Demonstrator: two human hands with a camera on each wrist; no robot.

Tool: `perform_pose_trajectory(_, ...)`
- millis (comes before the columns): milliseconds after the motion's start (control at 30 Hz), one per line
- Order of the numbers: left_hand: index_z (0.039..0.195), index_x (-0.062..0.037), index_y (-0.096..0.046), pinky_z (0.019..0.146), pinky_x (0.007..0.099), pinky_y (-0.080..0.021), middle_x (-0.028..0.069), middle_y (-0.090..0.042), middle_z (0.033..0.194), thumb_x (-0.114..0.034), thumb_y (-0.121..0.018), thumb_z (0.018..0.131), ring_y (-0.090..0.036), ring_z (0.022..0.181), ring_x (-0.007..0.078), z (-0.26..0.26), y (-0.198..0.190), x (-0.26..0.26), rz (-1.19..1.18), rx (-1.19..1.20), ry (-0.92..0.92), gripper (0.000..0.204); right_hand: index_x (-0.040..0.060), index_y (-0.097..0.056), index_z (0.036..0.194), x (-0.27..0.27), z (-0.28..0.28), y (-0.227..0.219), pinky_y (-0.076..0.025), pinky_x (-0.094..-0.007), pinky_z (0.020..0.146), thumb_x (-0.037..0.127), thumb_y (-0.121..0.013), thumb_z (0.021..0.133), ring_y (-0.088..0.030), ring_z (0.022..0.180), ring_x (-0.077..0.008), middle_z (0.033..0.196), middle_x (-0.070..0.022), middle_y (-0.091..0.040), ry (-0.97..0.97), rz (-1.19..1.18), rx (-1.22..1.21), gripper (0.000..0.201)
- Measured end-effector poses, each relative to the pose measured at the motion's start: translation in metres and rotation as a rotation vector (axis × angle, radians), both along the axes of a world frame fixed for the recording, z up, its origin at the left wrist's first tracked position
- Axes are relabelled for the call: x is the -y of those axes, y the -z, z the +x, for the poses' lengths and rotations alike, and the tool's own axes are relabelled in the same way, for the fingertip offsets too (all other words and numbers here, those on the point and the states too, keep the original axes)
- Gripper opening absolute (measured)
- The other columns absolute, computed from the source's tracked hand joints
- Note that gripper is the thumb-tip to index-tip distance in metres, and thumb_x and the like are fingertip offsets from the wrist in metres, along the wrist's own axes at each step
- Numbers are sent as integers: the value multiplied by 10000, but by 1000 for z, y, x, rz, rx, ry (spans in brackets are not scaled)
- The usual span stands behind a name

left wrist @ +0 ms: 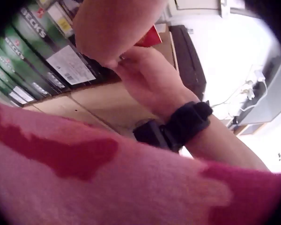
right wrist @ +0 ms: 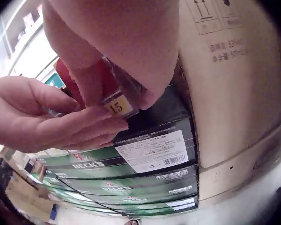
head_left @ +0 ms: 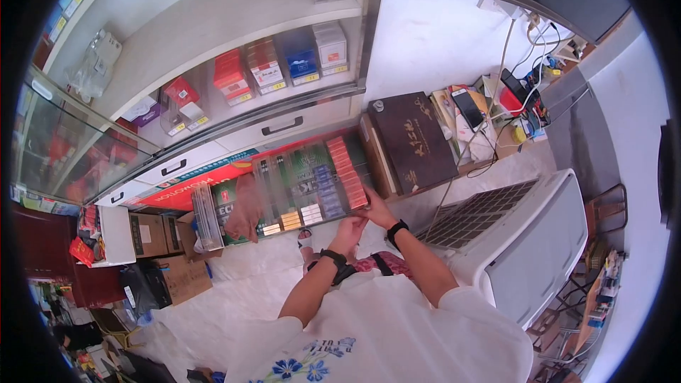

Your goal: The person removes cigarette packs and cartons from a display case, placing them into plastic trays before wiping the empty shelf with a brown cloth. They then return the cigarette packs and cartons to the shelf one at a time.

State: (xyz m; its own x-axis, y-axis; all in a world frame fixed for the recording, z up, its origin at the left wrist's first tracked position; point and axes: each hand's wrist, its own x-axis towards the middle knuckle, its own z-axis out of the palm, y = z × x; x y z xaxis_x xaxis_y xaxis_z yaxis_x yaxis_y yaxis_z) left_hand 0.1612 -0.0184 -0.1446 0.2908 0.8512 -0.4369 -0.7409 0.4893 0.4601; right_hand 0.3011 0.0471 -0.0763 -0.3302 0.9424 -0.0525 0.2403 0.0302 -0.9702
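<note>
A row of red cigarette packs (head_left: pixel 346 171) stands in a clear plastic display tray atop green Beck's cartons. Both hands meet at the tray's near end. In the right wrist view, a yellow price label (right wrist: pixel 117 107) reading 15 marks that end. My right hand (head_left: pixel 379 211) grips the tray end from above. My left hand (head_left: pixel 347 235) pinches it from the other side, fingers lying beneath the label and thumb above. Beside this row are blue packs (head_left: pixel 327 191), white packs (head_left: pixel 311 213) and gold packs (head_left: pixel 290 220). In the left wrist view the hands hide most of the tray.
Beck's cartons (right wrist: pixel 98 165) form the stack under the trays. A brown box (head_left: pixel 415 143) sits to the right, near a phone (head_left: pixel 468 108) and cables. A white slatted appliance (head_left: pixel 525 241) stands at right. Glass shelves (head_left: pixel 170 42) with more packs rise behind the drawers (head_left: pixel 284 124).
</note>
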Motion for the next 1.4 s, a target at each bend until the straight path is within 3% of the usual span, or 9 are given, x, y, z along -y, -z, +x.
perform_pose_trajectory(333, 1317, -33, -549, 1136, 472, -386, 84, -588, 1345, 30, -554, 869, -527, 1295, 246, -18, 5, -1, -130, 214, -78, 452, 95, -447, 1498, -13, -12, 11, -493, -362, 987, 107, -741, 851, -647, 1176, -303, 1306, -185, -649, -22, 22, 151, 711)
perform_pose_trajectory(533, 1380, 24, -479, 1112, 465, -439, 110, -565, 1388, 31, -566, 920, -541, 1307, 270, -51, 22, 0, -102, 118, 292, 468, 73, -374, 1555, -18, -4, 29, -460, -338, 1050, -4, -683, 860, -589, 1269, -238, 1431, -128, -580, -111, -118, -7, 764)
perform_pose_trajectory(633, 1240, 27, -612, 953, 332, -530, 149, -612, 1288, -74, -567, 967, -624, 1159, 214, -91, -2, 17, 549, -777, 728, 295, 57, -326, 1580, -19, 4, 39, -401, -332, 1119, -102, -614, 838, -502, 1368, -221, 1527, -105, -484, -144, -300, -217, 812)
perform_pose_trajectory(700, 1234, 41, -632, 792, 301, -575, 127, -676, 1138, -138, -604, 978, -682, 977, 190, -113, 2, 36, -111, -561, 491, 313, 32, -318, 1578, -20, 6, 37, -372, -328, 1146, -125, -573, 836, -473, 1396, -218, 1536, -108, -473, -128, -400, -350, 800)
perform_pose_trajectory(833, 1230, -28, -669, 752, 314, -582, 61, -702, 1055, -129, -618, 968, -681, 898, 166, -185, -11, 79, -223, -795, 575, 285, -27, -348, 1546, -5, 8, 38, -352, -323, 1159, -70, -522, 863, -477, 1388, -226, 1498, -127, -516, 60, -534, -433, 706)
perform_pose_trajectory(867, 1207, -25, -677, 726, 308, -572, 44, -701, 1037, -140, -659, 929, -671, 885, 139, -236, 80, 118, 424, -1082, 590, 300, -35, -357, 1539, 1, 8, 28, -349, -324, 1163, -55, -511, 867, -476, 1390, -228, 1500, -128, -515, 134, -569, -410, 690)
perform_pose_trajectory(933, 1189, -7, -679, 842, 353, -563, 114, -711, 1128, -87, -651, 815, -682, 1012, 219, -259, 29, 131, 894, -1697, 822, 384, -31, -327, 1553, 18, 12, 54, -407, -312, 1084, 73, -518, 889, -482, 1368, -212, 1511, -135, -494, 119, -509, -271, 698)
perform_pose_trajectory(1100, 1232, -55, -694, 751, 300, -525, 37, -736, 1037, -240, -651, 955, -639, 879, 124, -261, -54, 137, 20, -1290, 549, 336, -91, -616, 1172, 34, 20, 23, -556, -405, 854, 223, -608, 886, -707, 922, -358, 1039, -247, -696, -113, -173, 330, 424)
perform_pose_trajectory(1400, 1307, -34, -621, 893, 318, -533, 96, -719, 1141, -190, -669, 984, -675, 1037, 175, -200, -265, 11, 486, -1266, 427, 362, 19, -607, 1331, 25, 3, -123, -542, -398, 920, 275, -628, 957, -698, 1050, -350, 1205, -222, -694, -249, -312, 294, 454)
